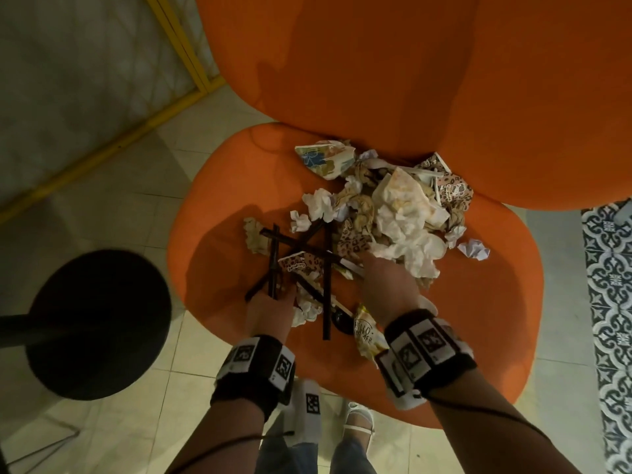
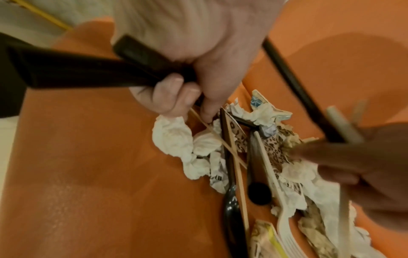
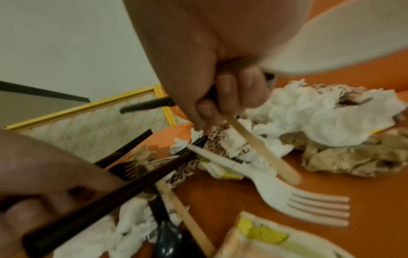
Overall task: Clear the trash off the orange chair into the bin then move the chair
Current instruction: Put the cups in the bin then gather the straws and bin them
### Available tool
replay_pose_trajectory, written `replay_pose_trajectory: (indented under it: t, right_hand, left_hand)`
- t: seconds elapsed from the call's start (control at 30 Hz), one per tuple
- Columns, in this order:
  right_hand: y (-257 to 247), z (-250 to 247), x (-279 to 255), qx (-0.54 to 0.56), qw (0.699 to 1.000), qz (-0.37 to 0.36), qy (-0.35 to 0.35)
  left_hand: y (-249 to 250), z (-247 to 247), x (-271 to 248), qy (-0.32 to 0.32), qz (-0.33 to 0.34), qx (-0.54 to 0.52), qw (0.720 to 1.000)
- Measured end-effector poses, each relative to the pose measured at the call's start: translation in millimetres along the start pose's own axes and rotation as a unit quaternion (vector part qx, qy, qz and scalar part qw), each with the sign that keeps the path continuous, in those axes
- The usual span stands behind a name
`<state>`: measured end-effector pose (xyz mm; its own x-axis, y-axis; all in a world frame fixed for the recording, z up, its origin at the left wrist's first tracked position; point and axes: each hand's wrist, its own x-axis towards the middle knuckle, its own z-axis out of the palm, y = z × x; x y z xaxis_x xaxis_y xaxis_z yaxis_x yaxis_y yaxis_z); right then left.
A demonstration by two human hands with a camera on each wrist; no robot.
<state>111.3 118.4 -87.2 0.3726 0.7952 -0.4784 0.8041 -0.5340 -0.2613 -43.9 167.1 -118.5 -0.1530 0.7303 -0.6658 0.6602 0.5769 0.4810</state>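
The orange chair holds a heap of trash on its seat: crumpled white tissues, leopard-print wrappers, a flowered paper cup and crossed black sticks. My left hand is at the heap's near left edge; its fingers curl round black utensil handles. My right hand reaches into the middle of the heap and grips a pale wooden stick together with a black one. A white plastic fork and a black spoon lie loose on the seat.
A black round stool base stands on the tiled floor left of the chair. A yellow-framed mesh panel leans behind it. Patterned blue tiles run along the right. My feet are at the seat's front edge. No bin is in view.
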Motion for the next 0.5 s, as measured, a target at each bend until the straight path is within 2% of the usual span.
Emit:
replay_pose_trajectory:
  t: [0.1,0.2,0.33,0.5]
  right_hand:
    - [-5.6,11.5,6.9,-0.045,0.998,0.025,-0.034]
    - [-8.8,15.2,12.5,-0.034,0.998,0.028,-0.035]
    - [-8.6,13.7,18.1,0.003,0.999,0.029,-0.014]
    - [-3.7,10.3,20.2,0.057,0.998,0.017,0.026]
  left_hand:
    - [3.5,0.1,4.3,-0.015,-0.023,-0.017,0.999]
    - [7.9,-1.4,9.0,-0.025,-0.029,-0.048,0.998]
    - [19.5,-6.6,10.5,-0.034,0.010,-0.070,0.997]
    - [33.5,-16.7,5.2,-0.006,0.075,-0.092,0.993]
